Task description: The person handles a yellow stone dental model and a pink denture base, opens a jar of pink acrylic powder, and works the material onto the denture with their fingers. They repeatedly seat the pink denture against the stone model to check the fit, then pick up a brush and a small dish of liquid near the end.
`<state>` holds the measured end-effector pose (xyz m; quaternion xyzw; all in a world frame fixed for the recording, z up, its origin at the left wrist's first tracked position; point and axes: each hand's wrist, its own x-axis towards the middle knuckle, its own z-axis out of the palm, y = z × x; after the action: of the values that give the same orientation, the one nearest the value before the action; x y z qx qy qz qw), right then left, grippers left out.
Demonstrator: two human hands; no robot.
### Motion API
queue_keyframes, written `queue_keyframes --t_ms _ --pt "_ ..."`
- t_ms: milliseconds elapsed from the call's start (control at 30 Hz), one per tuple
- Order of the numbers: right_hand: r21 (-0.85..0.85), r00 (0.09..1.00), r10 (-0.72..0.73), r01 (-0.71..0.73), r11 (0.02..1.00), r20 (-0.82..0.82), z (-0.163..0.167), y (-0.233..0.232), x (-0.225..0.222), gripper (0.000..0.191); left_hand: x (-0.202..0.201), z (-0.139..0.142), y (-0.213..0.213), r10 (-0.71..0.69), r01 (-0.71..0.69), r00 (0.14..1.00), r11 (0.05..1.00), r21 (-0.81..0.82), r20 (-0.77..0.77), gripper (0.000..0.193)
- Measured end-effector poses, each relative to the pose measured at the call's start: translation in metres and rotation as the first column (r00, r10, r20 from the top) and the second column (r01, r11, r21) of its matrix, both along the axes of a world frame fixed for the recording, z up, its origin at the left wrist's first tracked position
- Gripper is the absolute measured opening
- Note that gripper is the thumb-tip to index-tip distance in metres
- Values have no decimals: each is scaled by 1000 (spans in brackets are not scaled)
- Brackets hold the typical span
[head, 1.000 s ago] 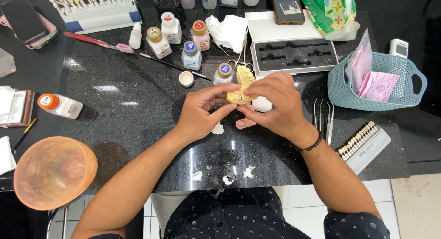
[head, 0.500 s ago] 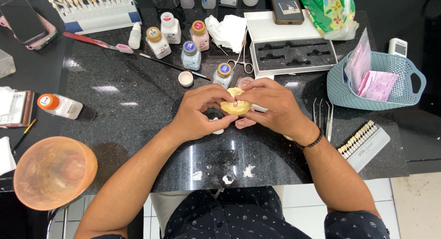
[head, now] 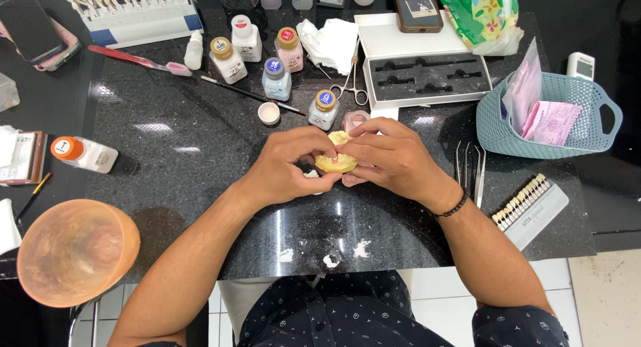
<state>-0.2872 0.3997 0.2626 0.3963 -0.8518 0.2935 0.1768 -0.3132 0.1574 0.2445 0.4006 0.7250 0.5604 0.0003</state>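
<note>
Both hands, left point(head: 284, 165) and right point(head: 394, 157), pinch a matte yellow, horseshoe-shaped cast point(head: 336, 161); glossy capped bottles point(head: 275, 79) at 11 o'clock.

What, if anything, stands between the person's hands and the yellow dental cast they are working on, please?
Nothing visible does. The left hand and the right hand both already grip the yellow dental cast directly, just above the black countertop. The small bottles stand behind the hands, apart from the cast.

Left hand point(head: 287, 163) and right hand point(head: 390, 157) are brought together at centre, fingers curled inward and pinched, fingertips touching; forearms are angled inward, wrists raised.
</note>
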Motion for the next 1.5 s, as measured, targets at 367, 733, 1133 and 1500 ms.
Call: queue_keyframes --t_ms 367,733,1133,1500 --pt "59 978 -30 43 997 -206 0 -1 -3 40 0 -3 -1 -10 -3 994 993 119 107 18" --pt "123 983 17 5 992 -181 4 -6 -1 51 -6 -9 0 9 -23 960 999 45 280 4" --pt "-11 988 -85 84 996 -126 -10 1 -4 45 2 3 -2 89 -86 963 996 22 -256 42" --pt "35 996 -6 9 999 -89 0 -5 0 48 -7 -5 -5 7 -20 989 996 -86 -147 36"
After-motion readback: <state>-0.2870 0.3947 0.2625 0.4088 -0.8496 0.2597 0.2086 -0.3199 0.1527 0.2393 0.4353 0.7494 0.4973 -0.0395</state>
